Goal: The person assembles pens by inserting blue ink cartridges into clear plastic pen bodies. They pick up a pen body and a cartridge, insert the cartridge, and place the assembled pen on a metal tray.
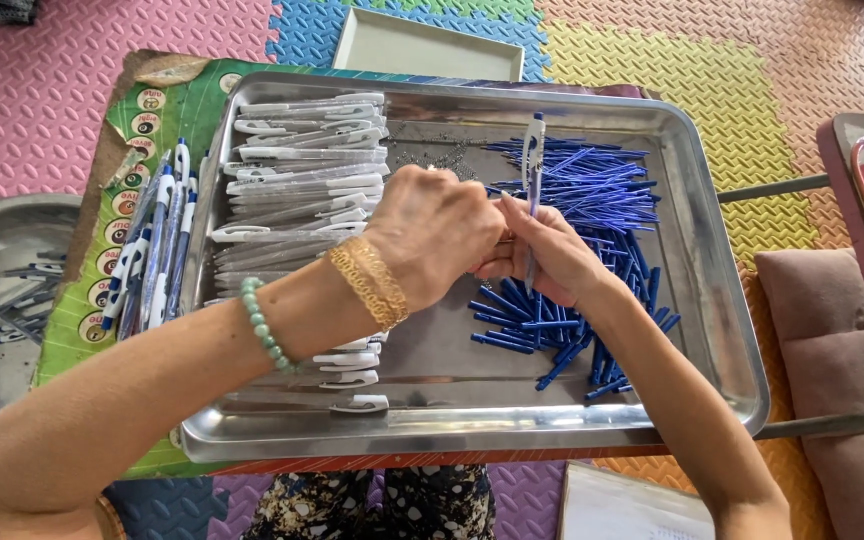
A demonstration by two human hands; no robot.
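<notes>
my left hand (430,232) and right hand (542,262) meet over the centre of the frame, above the shallow stainless steel tray (712,330). right fingers (518,222) are clenched round a blue-and-white plastic click pen (532,165) standing near upright, clip end up at upper centre. left hand is curled at the pen's lower end, but i can't tell whether it's gripping the pen or a small part, since the back of the hand hides it.

risks as i judge them: the heap of loose blue pen refills (592,200) sits right under my right wrist, w/ some at centre right close to the hand; a careless drop of the wrist could scatter them. rows of clear-and-white pen barrels (302,160) at upper left lie just beside my left forearm, so a sweep there could knock them out of line. pen held only at mid-body could slip or tilt.
</notes>
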